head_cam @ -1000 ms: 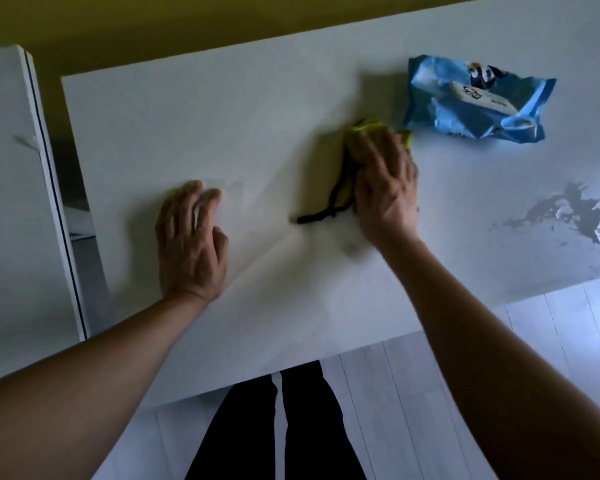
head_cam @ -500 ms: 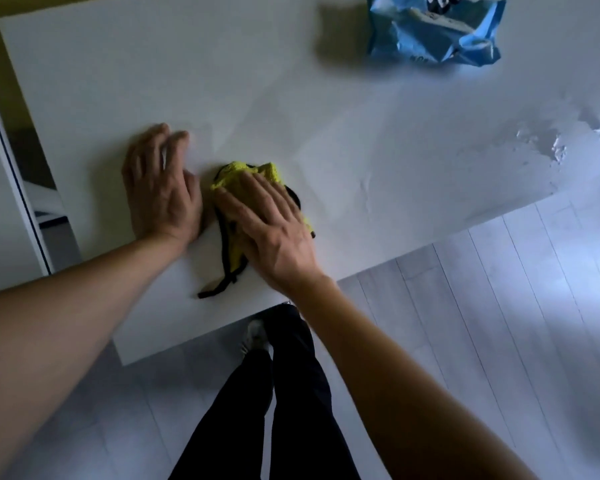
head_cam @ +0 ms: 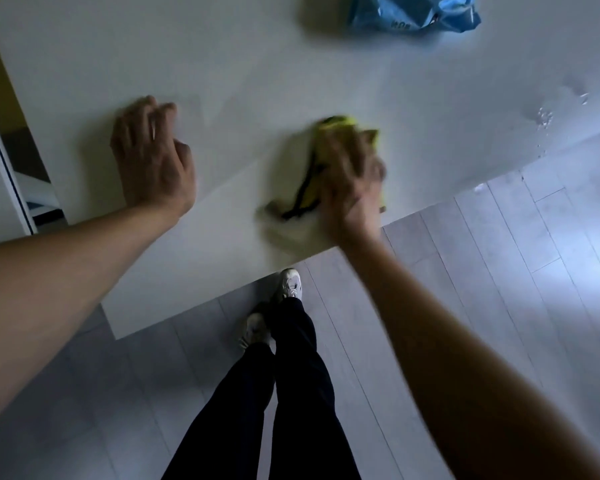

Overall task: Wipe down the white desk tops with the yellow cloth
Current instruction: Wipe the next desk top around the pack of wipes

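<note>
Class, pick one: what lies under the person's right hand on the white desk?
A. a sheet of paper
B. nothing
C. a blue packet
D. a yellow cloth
D: the right hand presses flat on the yellow cloth; the blue packet lies apart at the far edge.

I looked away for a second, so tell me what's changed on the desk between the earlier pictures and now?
The right hand swept the yellow cloth from beside the blue packet toward the left hand, then back right along the white desk near its front edge, where it now shows blurred. The left hand stayed flat on the desk, the packet stayed put, and the wet patch on the right remains unwiped.
</note>
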Motion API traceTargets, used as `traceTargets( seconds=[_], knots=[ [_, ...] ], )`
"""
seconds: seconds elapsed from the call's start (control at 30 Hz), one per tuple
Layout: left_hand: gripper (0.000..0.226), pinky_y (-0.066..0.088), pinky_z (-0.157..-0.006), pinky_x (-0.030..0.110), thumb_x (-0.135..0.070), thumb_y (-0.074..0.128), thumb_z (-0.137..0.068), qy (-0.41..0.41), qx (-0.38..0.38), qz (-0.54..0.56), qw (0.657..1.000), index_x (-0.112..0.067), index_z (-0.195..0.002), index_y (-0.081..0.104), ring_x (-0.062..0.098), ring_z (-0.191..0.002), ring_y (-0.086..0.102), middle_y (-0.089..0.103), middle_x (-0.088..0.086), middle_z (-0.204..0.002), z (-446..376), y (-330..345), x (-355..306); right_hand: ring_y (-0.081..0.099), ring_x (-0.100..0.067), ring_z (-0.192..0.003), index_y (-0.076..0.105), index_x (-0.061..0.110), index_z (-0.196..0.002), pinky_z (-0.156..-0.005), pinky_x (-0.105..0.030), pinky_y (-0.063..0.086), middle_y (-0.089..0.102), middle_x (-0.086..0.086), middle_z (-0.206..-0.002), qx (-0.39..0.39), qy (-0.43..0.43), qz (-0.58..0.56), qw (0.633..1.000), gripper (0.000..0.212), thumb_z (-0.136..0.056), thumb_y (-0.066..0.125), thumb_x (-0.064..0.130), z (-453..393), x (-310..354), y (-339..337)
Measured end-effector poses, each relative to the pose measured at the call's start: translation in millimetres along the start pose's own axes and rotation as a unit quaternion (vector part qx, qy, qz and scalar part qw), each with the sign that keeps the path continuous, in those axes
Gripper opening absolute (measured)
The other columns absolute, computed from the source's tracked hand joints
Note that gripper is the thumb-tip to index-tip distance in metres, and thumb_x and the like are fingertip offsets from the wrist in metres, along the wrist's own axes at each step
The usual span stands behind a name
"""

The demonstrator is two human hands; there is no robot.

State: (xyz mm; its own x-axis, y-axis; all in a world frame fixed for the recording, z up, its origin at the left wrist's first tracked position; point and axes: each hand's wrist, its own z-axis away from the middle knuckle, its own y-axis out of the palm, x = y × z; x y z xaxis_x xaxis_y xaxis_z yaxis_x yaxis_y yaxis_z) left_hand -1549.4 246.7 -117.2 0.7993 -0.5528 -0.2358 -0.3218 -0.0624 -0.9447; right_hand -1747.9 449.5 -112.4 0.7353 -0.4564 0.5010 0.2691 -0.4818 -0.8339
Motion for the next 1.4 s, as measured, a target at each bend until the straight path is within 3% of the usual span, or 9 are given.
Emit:
traceTargets(
  seconds=[0.17,0.3,0.6,0.77,0.87,1.03,1.13,1.3,1.4],
  knots=[
    [0.049,0.029,-0.118,0.049,-0.02,0.041,-0.096,0.011,-0.008,0.016,1.0,-0.014,-0.143,0.053,0.04,-0.141,0.043,0.047,0.019,-0.154,1.0,2.7,5.5,0.026,-0.034,-0.153,0.05,0.02,-0.15,-0.123,-0.05,0.021,0.037,-0.018,-0.16,0.097,-0.121,-0.065,0.986,0.05,-0.1,0.057,0.024,71.8,101.4,27.8],
    [0.048,0.03,-0.116,0.048,-0.02,0.041,-0.096,0.013,-0.008,0.017,1.0,-0.015,-0.142,0.052,0.041,-0.138,0.043,0.046,0.018,-0.154,1.1,1.9,5.2,0.022,-0.029,-0.155,0.045,0.024,-0.153,-0.124,-0.048,0.02,0.033,-0.012,-0.163,0.127,-0.164,-0.038,0.978,0.052,-0.102,0.054,0.028,60.9,72.0,16.6],
    [0.046,0.03,-0.117,0.048,-0.02,0.04,-0.097,0.01,-0.006,-0.001,1.0,-0.014,-0.141,0.052,0.042,-0.139,0.042,0.046,0.018,-0.152,0.5,-0.7,-2.7,0.026,-0.032,-0.15,0.042,0.031,-0.153,-0.122,-0.048,0.025,0.03,-0.011,-0.164,0.014,0.07,0.042,0.997,0.053,-0.101,0.045,0.03,-34.4,-73.5,-39.1],
    [0.043,0.031,-0.118,0.048,-0.02,0.04,-0.1,0.001,-0.017,-0.015,1.0,-0.014,-0.14,0.053,0.042,-0.139,0.044,0.048,0.019,-0.152,-3.5,1.9,-5.7,0.018,-0.029,-0.154,0.033,0.038,-0.156,-0.125,-0.046,0.015,0.023,-0.007,-0.167,-0.029,0.183,0.039,0.982,0.053,-0.104,0.041,0.033,-62.2,-88.0,-45.1],
    [0.042,0.031,-0.117,0.048,-0.02,0.04,-0.099,-0.017,-0.006,-0.025,1.0,-0.013,-0.138,0.055,0.042,-0.139,0.044,0.049,0.02,-0.151,-2.0,3.9,-10.4,0.015,-0.027,-0.155,0.029,0.039,-0.157,-0.126,-0.044,0.012,0.02,-0.006,-0.168,-0.004,0.15,0.042,0.988,0.055,-0.104,0.04,0.033,-61.1,-87.2,-46.3],
    [0.044,0.037,-0.106,0.053,-0.026,0.039,-0.093,-0.151,-0.004,0.014,0.988,-0.006,-0.125,0.062,0.045,-0.124,0.053,0.058,0.025,-0.133,-16.5,7.8,-75.3,0.022,-0.031,-0.152,0.037,0.033,-0.156,-0.124,-0.05,0.021,0.026,-0.008,-0.166,0.078,-0.025,0.021,0.996,0.053,-0.103,0.037,0.04,-84.3,-130.9,-61.7],
    [0.049,0.043,-0.104,0.051,-0.026,0.048,-0.09,-0.073,0.018,0.053,0.996,-0.006,-0.132,0.061,0.043,-0.124,0.056,0.059,0.022,-0.137,-45.6,15.4,-140.9,0.025,-0.031,-0.152,0.039,0.032,-0.155,-0.124,-0.049,0.022,0.028,-0.008,-0.165,0.077,-0.048,0.016,0.996,0.054,-0.102,0.039,0.04,-93.1,-143.7,-62.5],
    [0.082,0.044,-0.109,0.051,-0.011,0.071,-0.083,0.091,0.07,0.045,0.992,-0.021,-0.159,0.041,0.04,-0.144,0.042,0.035,0.017,-0.164,-112.8,33.6,-256.1,0.023,-0.031,-0.153,0.037,0.031,-0.156,-0.124,-0.047,0.02,0.027,-0.01,-0.166,0.072,-0.05,0.013,0.996,0.057,-0.099,0.038,0.039,-94.6,-143.9,-62.4],
    [0.097,0.034,-0.119,0.055,-0.009,0.07,-0.088,0.119,0.091,-0.024,0.988,-0.031,-0.166,0.018,0.038,-0.157,0.02,0.016,0.011,-0.173,-148.1,42.7,-293.4,0.022,-0.031,-0.153,0.036,0.029,-0.157,-0.125,-0.046,0.019,0.026,-0.011,-0.166,0.074,-0.057,0.015,0.996,0.058,-0.099,0.039,0.038,-95.5,-145.6,-62.9]
  ],
)
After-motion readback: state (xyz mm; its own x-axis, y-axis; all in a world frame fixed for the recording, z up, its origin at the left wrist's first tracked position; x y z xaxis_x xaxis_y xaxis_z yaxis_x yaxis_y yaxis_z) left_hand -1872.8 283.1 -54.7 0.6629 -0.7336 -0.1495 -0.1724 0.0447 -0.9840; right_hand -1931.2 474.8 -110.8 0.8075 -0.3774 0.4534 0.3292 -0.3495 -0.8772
